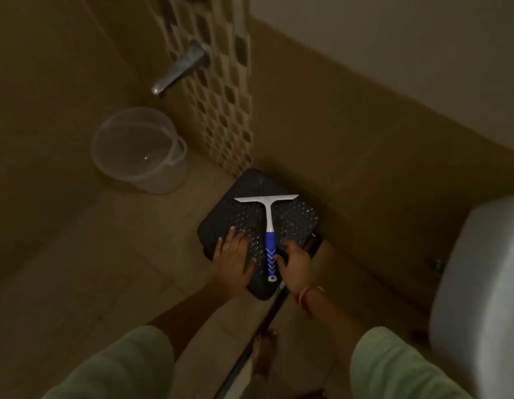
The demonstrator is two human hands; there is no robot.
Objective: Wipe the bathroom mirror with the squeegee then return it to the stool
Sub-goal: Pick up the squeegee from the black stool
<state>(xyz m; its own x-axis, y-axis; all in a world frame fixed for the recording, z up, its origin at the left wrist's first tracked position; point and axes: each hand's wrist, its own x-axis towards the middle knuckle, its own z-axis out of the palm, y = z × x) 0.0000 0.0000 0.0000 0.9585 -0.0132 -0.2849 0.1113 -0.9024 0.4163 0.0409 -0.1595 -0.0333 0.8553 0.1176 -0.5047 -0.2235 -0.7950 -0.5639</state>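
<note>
A squeegee with a white blade and a blue-and-white handle lies flat on a dark, dimpled stool, blade toward the wall. My left hand rests palm down on the stool's near left part, fingers spread, just left of the handle. My right hand hovers at the handle's right side with fingers loosely curled; its fingertips are close to the handle without closing around it. The mirror is out of view.
A clear plastic bucket stands on the floor at the left under a metal tap. A white toilet tank is at the right. Tiled walls close in behind the stool. My bare foot is below it.
</note>
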